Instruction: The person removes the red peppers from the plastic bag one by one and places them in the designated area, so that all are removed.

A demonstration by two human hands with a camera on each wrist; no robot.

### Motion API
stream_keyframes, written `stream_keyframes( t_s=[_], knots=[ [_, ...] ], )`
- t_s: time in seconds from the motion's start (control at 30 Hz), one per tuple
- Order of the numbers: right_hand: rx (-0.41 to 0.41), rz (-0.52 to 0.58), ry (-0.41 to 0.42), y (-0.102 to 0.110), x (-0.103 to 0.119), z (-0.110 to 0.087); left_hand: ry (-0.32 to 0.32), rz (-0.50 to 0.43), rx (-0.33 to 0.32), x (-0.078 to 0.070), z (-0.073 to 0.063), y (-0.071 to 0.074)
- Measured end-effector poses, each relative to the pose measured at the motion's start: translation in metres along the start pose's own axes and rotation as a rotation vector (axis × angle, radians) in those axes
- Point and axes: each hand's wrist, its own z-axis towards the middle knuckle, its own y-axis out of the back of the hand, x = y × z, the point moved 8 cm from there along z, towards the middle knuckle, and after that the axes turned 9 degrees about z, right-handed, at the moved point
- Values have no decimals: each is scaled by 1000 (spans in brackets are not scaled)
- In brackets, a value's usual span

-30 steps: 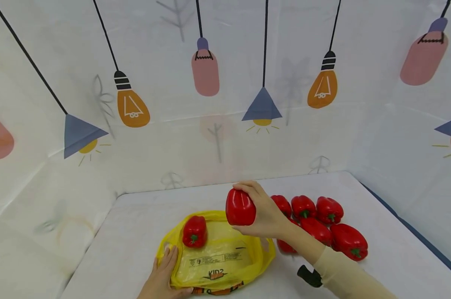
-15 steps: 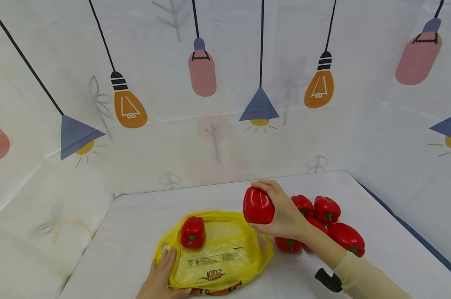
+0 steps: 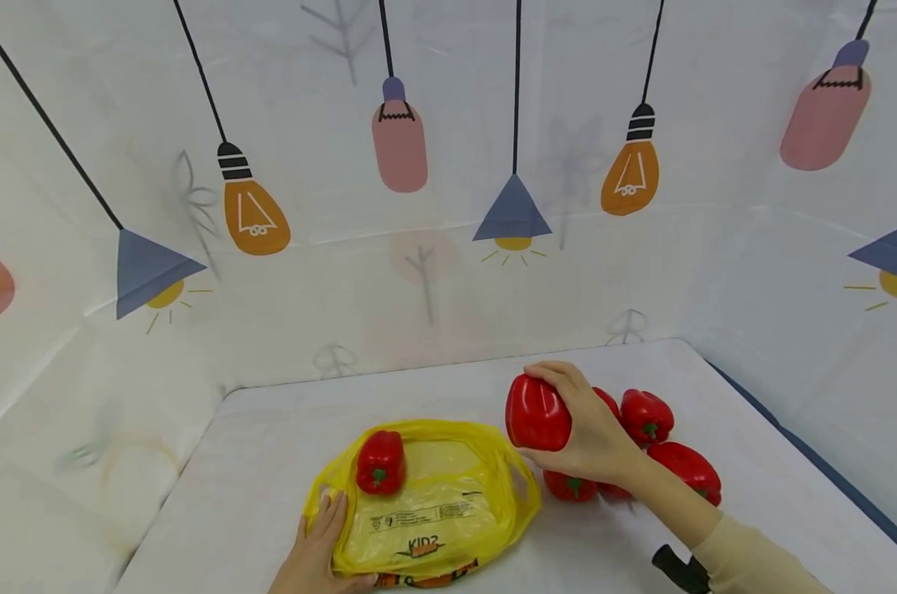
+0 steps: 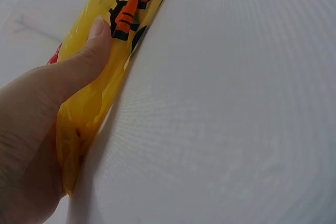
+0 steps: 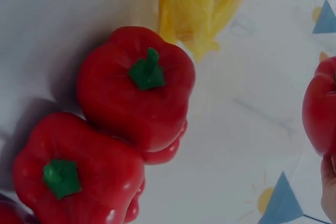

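Observation:
My right hand (image 3: 589, 433) grips a red bell pepper (image 3: 539, 412) above the table, just right of a yellow plastic bag (image 3: 518, 495). In the right wrist view that bell pepper (image 5: 319, 106) shows at the right edge, with part of the hand (image 5: 329, 187) below it. The bag lies spread with its mouth open, and one red bell pepper (image 3: 380, 464) with a green stem sits on its left part. My left hand (image 3: 316, 551) holds the bag's near left corner; in the left wrist view its thumb (image 4: 84, 69) lies along the bag's side while the other fingers are hidden.
Several more red bell peppers, such as one at the back (image 3: 647, 415) and a longer one (image 3: 687, 470), lie close together on the white table (image 3: 270, 437) at right, partly behind my right arm. A wall with printed lamps (image 3: 418, 289) stands behind. A black object (image 3: 678, 568) shows at the right forearm.
My right hand has moved right with the bell pepper, from above the bag to beside the group of bell peppers. The left hand stays at the bag; the view has shifted slightly.

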Motion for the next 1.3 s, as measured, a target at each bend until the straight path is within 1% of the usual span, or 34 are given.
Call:
stream_keyframes(
  t_s=[0.3,0.53,0.6,0.7,0.9,1.0,1.13,1.3],
  knots=[
    [-14,-11,-29,15,-4,-14,14,6,8,0,0,1],
    [-17,-43,-61,26,-8,-26,34,36,16,2,-1,-1],
    [-13,-54,-75,29,-9,-29,41,32,21,2,-1,-1],
    [-9,-67,-92,33,-10,-35,43,30,27,2,-1,-1],
    [-15,-54,-101,42,-11,-44,27,33,1,0,-2,2],
    [-15,-55,-98,45,-10,-47,23,29,3,-1,-1,2],
    [-6,-66,-98,48,-11,-52,27,21,12,-1,0,2],
    [29,-97,-129,51,-17,-63,26,28,15,0,1,0]
  ],
)
